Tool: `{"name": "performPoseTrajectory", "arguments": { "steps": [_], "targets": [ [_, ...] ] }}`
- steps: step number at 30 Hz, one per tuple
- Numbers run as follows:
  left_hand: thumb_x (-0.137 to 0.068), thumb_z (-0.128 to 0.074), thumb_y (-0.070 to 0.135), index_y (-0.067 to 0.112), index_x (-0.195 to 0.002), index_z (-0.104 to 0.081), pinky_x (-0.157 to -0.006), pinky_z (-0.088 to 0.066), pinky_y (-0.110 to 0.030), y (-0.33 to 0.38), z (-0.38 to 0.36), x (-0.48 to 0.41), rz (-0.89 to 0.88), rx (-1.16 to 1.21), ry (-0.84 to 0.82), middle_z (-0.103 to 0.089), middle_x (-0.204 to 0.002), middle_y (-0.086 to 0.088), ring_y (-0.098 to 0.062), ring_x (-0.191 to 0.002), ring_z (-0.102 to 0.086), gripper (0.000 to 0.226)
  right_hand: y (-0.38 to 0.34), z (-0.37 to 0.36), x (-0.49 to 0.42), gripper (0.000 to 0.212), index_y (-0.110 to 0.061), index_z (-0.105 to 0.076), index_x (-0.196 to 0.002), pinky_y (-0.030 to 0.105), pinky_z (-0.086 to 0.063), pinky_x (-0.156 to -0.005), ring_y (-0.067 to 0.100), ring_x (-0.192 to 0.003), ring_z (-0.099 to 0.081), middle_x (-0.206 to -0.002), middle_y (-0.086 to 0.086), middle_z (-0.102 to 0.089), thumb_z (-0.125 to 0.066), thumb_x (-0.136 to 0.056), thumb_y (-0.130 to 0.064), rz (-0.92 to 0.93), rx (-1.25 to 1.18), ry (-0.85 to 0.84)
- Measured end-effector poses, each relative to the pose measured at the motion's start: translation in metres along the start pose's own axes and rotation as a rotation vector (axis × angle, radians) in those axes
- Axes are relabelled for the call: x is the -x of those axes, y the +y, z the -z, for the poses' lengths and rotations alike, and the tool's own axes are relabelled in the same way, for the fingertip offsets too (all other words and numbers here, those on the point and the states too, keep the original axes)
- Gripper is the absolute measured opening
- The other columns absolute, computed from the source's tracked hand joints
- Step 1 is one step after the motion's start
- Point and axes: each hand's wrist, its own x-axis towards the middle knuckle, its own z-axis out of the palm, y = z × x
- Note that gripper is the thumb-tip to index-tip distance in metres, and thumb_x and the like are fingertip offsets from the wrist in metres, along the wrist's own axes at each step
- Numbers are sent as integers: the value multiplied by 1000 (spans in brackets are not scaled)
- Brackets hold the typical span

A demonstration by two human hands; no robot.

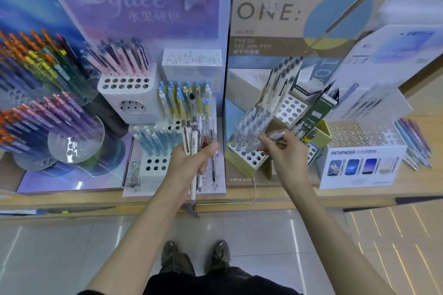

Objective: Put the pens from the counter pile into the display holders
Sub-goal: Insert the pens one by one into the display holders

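Observation:
My left hand [191, 163] grips a bunch of pens [194, 141], white and clear ones, held upright in front of the middle display. My right hand [285, 153] pinches a single clear patterned pen [268, 140], its tip down over the holed yellow-edged holder [244, 158]. Several matching clear pens [251, 124] stand in that holder just left of my fingers. Behind it, cream pens [282, 79] stand in another holed holder [291, 109].
Blue pens [153, 141] and yellow-blue pens [184, 100] fill the middle stand. Pink pens [122, 60] stand at the back left, and colourful round racks [43, 112] at the far left. A white Pathfinder box [362, 165] sits right. The counter edge [287, 201] runs below, above a tiled floor.

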Motion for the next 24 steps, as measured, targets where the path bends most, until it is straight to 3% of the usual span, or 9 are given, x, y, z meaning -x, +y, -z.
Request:
{"name": "performPoseTrajectory", "arguments": {
  "steps": [3,6,10,14,24],
  "targets": [
    [-81,-75,15,20,-77,-63,-43,-36,-19,-2,0,2,-2,16,5,-45,-50,0,-11,-41,-36,13,2,-9,3,19,-7,-62,-79,23,-55,-62,4,-62,-68,-64,-3,-70,-72,-84,-23,1,15,-27],
    [-80,-75,17,20,-78,-63,-42,-36,-18,-4,2,3,-3,23,9,-44,-47,3,-11,-41,-37,13,1,-19,5,22,-11,-56,-76,12,-44,-51,-1,-57,-63,-62,-6,-65,-71,-85,-24,91,176,-52],
    [-81,-75,17,20,-79,-63,-43,-37,-19,-6,3,5,-5,31,12,-46,-48,4,-11,-42,-37,12,-2,-32,8,25,-9,-51,-76,36,-50,-62,24,-71,-65,-77,12,-67,-69,-88,-22,103,306,-115],
    [-80,-75,16,18,-80,-62,-43,-37,-18,-5,4,5,-2,36,14,-46,-47,4,-12,-41,-37,13,-3,-36,12,13,-2,-65,-92,36,-50,-72,24,-81,-65,-86,10,-70,-59,-93,-14,67,286,-111],
    [-76,-78,15,15,-81,-62,-42,-36,-18,-1,0,8,23,86,-12,-45,-50,1,-10,-39,-37,16,-3,-44,10,20,2,-65,-86,36,-47,-61,28,-69,-61,-77,15,-67,-53,-95,-12,15,437,-54]
  ]
}}
